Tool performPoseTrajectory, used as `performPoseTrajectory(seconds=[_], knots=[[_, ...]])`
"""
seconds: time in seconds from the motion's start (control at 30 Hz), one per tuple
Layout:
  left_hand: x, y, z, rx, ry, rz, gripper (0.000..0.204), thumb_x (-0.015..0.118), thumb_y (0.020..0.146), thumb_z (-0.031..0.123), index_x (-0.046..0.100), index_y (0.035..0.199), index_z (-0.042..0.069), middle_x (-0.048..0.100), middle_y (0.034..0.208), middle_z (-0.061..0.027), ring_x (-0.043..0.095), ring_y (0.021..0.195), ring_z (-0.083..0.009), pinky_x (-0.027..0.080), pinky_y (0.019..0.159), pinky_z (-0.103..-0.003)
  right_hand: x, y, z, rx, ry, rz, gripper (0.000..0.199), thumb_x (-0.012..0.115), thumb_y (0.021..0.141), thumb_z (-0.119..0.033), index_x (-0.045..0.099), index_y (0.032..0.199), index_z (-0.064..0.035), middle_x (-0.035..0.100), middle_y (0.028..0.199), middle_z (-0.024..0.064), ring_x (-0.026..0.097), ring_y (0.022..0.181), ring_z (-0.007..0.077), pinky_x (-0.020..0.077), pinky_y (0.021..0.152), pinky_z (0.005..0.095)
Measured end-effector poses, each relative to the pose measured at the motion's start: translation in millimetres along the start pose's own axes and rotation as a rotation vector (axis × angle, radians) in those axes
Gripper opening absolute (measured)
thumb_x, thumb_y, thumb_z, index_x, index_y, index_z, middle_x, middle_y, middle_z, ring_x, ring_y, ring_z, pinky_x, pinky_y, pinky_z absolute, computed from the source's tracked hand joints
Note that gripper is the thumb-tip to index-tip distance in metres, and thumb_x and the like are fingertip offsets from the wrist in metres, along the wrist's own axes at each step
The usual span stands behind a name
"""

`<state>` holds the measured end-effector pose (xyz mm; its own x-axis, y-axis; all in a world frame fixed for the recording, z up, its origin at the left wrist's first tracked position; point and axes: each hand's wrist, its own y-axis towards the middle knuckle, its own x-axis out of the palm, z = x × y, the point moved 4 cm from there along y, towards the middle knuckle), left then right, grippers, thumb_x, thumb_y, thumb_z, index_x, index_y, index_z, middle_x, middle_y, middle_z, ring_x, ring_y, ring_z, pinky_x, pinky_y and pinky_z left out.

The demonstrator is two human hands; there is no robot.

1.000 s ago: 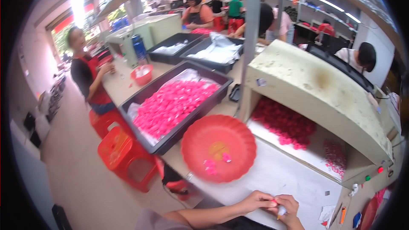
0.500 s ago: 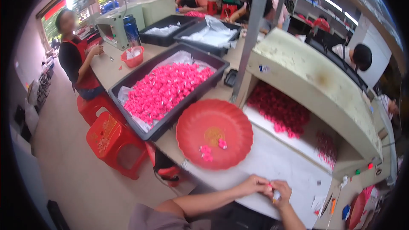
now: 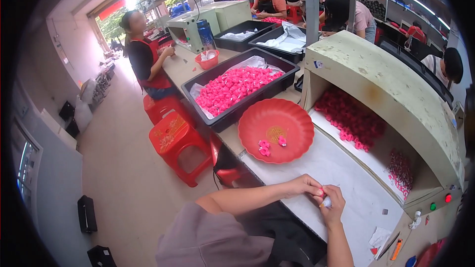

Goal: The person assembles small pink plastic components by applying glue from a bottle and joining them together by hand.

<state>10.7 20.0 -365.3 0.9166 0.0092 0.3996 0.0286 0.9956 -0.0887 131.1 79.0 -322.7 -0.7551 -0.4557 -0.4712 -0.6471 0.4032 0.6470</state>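
Above the white-covered bench, my left hand [image 3: 306, 186] and my right hand [image 3: 335, 206] meet with fingertips pinched together. A small pink piece [image 3: 322, 191] shows between them, mostly covered by the fingers. Closed in my right hand is a small white tube [image 3: 326, 201] with a yellowish tip. Just beyond my hands lies a round red scalloped tray [image 3: 252, 144], holding a few pink pieces [image 3: 264, 148]. Farther back, a black bin [image 3: 217, 122] lined with white sheet is heaped with bright pink pieces [image 3: 237, 87].
To the right stands a cream machine [image 3: 376, 69] with an open mouth; dark pink pieces [image 3: 346, 118] lie inside. An orange cutter [image 3: 396, 249] and crumpled paper [image 3: 379, 238] lie near right. Red stools [image 3: 178, 138] stand left of the bench. Several people work farther back.
The view has swung left, so the scene sits farther right and higher. My hands stay together around the pink piece, with the tube still in my right hand.
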Motion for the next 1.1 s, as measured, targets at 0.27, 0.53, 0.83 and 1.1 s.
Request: performPoseTrajectory(seconds=[0.27,0.53,0.83,1.1], knots=[[0,9,1,-0.035,0.003,-0.03,0.022,0.058,0.08,0.014,0.06,0.093,-0.003,0.062,0.081,-0.0076,0.057,0.074,-0.0113,0.044,0.072,-0.023,-8,2,2,-0.021,-0.034,0.076,0.033,0.073,0.059,-0.012,0.057,0.086,-0.0024,0.057,0.084,0.0108,0.058,0.068,0.0239,0.0474,0.057,0.0302],[-5,17,-7,-0.046,-0.048,-0.087,0.02,0.057,0.08,0.013,0.06,0.094,-0.001,0.062,0.082,-0.0056,0.057,0.075,-0.0106,0.045,0.071,-0.023,-6,-1,2,-0.01,-0.054,0.073,0.031,0.073,0.061,-0.015,0.057,0.085,-0.0032,0.057,0.082,0.0115,0.058,0.069,0.025,0.0478,0.058,0.0306],[2,1,-8,-0.031,-0.039,-0.057,0.017,0.057,0.081,0.015,0.063,0.088,0.001,0.061,0.078,-0.0007,0.052,0.073,-0.0049,0.04,0.069,-0.02,-2,-6,0,0.031,-0.006,0.024,0.035,0.077,0.056,-0.015,0.058,0.083,-0.003,0.058,0.082,0.0122,0.058,0.071,0.0249,0.0486,0.06,0.0305],[-3,0,-4,-0.126,-0.091,0.018,0.016,0.056,0.081,0.014,0.062,0.088,0.0,0.061,0.076,-0.0035,0.057,0.075,-0.0085,0.043,0.072,-0.022,3,-3,14,0.033,-0.045,-0.089,0.038,0.068,0.052,-0.007,0.06,0.089,-0.0048,0.059,0.086,0.011,0.059,0.079,0.0257,0.0496,0.065,0.0317]])
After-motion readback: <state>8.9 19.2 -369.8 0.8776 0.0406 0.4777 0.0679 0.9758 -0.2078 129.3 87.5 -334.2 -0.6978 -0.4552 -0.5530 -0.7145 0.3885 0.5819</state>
